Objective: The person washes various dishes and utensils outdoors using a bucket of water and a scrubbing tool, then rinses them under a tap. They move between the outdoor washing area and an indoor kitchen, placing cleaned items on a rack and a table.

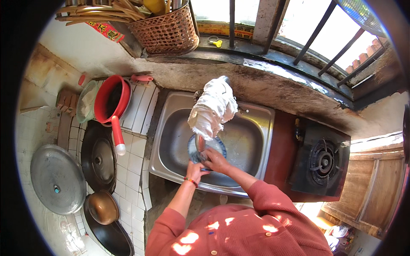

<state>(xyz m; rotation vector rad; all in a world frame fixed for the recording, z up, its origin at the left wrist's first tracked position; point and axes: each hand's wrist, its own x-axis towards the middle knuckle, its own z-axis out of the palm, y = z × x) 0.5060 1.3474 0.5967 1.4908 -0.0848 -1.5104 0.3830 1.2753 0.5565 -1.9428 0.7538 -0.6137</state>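
Over the stainless steel sink (166,150), a blue-and-white plate (221,147) is held under the faucet. My left hand (194,172) grips its near edge, with a beaded bracelet at the wrist. My right hand (217,161) is at the plate's face, just beside the faucet spout (200,142); whether its fingers hold anything else is hidden. Water appears to run from the spout onto the plate. A white cloth (213,105) is wrapped around the faucet above.
A black gas burner (325,161) stands right of the sink. On the left are a red strainer or pot (99,99) with a protruding handle, a lidded wok (96,156) and a large metal lid (57,179). A woven basket (166,30) sits by the barred window.
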